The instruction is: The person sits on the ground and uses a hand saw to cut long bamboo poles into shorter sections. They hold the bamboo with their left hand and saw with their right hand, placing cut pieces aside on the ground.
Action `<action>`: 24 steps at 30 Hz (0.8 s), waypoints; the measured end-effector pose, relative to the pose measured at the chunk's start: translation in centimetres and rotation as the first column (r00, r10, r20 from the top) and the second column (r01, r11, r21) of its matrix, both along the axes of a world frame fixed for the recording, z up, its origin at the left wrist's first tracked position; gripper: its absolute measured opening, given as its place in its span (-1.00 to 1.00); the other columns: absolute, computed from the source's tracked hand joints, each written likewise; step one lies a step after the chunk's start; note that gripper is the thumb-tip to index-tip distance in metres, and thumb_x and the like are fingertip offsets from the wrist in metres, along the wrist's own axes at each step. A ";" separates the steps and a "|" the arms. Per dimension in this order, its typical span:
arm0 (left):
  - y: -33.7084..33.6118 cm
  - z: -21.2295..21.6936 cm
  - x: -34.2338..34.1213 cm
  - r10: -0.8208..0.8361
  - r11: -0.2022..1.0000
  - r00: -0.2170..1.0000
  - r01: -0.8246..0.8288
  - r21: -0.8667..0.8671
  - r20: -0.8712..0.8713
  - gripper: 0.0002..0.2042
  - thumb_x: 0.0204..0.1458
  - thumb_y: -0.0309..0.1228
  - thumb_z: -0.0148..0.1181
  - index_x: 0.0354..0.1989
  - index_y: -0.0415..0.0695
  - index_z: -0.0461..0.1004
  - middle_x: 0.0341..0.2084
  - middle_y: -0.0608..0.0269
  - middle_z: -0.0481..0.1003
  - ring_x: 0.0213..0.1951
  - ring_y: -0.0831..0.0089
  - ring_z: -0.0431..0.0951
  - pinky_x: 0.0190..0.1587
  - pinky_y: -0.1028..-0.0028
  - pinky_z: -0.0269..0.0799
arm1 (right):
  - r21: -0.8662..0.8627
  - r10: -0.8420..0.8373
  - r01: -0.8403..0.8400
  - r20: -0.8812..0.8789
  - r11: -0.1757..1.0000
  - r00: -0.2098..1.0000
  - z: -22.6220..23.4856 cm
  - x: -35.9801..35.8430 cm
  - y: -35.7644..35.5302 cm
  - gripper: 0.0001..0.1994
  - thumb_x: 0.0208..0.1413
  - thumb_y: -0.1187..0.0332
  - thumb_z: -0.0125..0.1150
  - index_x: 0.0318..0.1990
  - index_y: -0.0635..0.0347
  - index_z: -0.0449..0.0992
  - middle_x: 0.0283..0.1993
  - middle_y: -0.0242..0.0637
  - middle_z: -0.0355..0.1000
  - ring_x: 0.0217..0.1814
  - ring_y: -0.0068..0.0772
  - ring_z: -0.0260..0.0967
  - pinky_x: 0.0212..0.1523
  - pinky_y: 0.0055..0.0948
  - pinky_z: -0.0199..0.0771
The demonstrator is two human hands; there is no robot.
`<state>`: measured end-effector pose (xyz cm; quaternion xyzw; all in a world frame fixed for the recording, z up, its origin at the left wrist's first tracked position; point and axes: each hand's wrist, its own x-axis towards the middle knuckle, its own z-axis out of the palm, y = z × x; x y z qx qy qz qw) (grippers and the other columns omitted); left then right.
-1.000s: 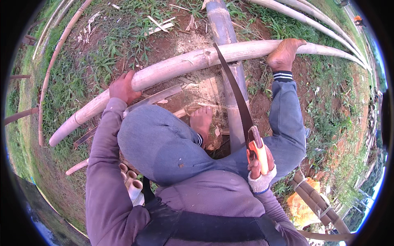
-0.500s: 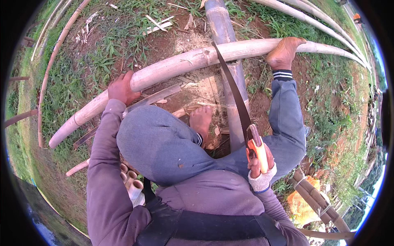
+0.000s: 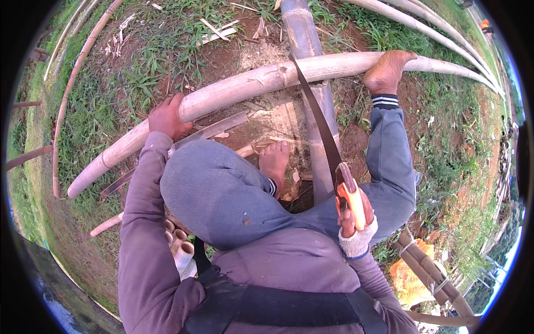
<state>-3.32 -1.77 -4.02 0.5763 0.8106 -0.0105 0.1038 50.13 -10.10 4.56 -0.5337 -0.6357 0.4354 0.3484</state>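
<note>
we grip handsaw by orange handle, right hand clenched round it, blade set in cut on pale bamboo pole. left hand clasps pole from below-left, right foot pins it from right. pole lies across thicker upright-running bamboo. since a second ago saw sits nearly same spot, hands unmoved: we judge stroke slow, cut barely deeper.

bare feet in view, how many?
2. One foot presses on the long bamboo pole at upper right; the other foot rests on the ground at centre, partly hidden by the knee.
</note>
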 end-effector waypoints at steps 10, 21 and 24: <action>0.3 -0.1 -0.5 -0.008 1.000 1.000 0.007 0.015 0.020 -0.19 -0.23 -0.16 0.56 0.33 0.11 0.44 0.14 0.11 0.59 0.15 0.02 0.62 0.19 0.09 0.55 | 0.217 -0.034 0.039 -0.027 0.975 0.999 -1.7 -14.0 18.0 -0.64 0.34 0.37 0.30 0.20 0.38 0.57 -0.03 -0.01 0.66 -0.03 -0.25 0.64 0.01 -0.31 0.60; 1.2 -0.6 0.3 -0.023 1.000 1.000 0.024 0.013 -0.004 -0.19 -0.23 -0.12 0.58 0.33 0.13 0.42 0.13 0.12 0.60 0.17 0.07 0.62 0.23 0.08 0.50 | 0.436 -0.034 -0.054 0.189 0.898 0.981 -4.7 -7.9 12.6 -0.56 0.37 0.33 0.26 0.30 0.40 0.44 0.07 0.02 0.61 -0.03 -0.16 0.64 0.05 -0.31 0.62; 1.2 -0.2 0.1 -0.029 0.999 0.999 0.029 0.029 0.018 -0.19 -0.23 -0.11 0.59 0.32 0.14 0.42 0.10 0.13 0.60 0.16 0.09 0.62 0.23 0.08 0.49 | 0.261 -0.084 0.083 -0.007 0.962 0.996 -1.7 -15.3 20.3 -0.67 0.33 0.38 0.33 0.15 0.38 0.58 -0.09 0.04 0.65 -0.11 -0.23 0.63 -0.08 -0.31 0.58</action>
